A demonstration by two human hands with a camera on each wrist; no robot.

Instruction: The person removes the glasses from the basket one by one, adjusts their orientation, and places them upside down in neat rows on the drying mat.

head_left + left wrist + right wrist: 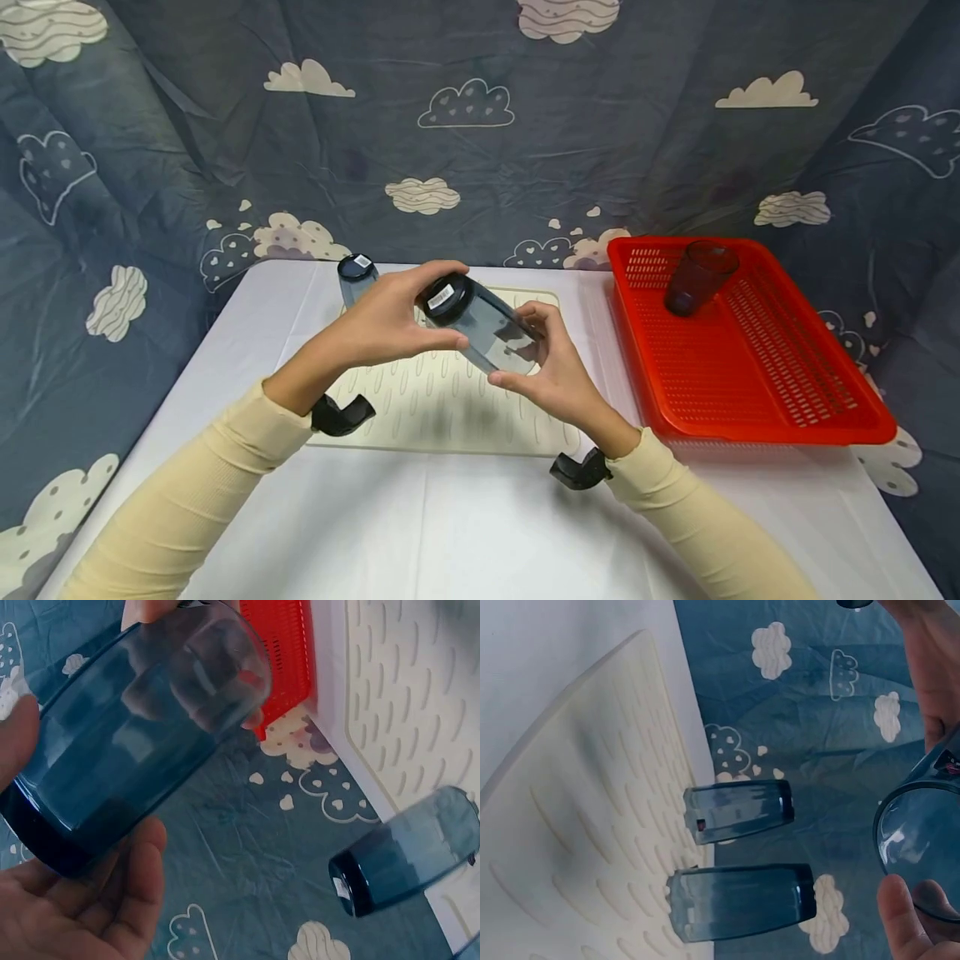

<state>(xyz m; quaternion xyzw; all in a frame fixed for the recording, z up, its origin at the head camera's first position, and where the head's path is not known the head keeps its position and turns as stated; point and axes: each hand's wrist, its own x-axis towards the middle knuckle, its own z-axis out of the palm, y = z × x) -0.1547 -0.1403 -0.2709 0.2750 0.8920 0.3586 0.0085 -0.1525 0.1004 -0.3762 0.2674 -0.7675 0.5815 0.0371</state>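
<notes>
A blue-tinted drinking glass [491, 325] is held tilted above the ribbed cream mat [442, 417]. Its thick, labelled base points up and left, its mouth down and right. My left hand [390, 321] grips the base end between thumb and fingers. At the rim end, my right hand [555, 367] holds the glass, thumb on the near side. Two more blue glasses, a farther one [739, 811] and a nearer one [742, 904], stand upside down on the mat in the right wrist view. In the head view, my left hand partly hides that pair.
On the right of the white-covered table [480, 525] stands a red perforated basket [750, 417]. Inside it, toward the back, a dark-looking glass [697, 279] leans with its mouth upward. A cloud-patterned cloth [480, 167] hangs behind and around the table.
</notes>
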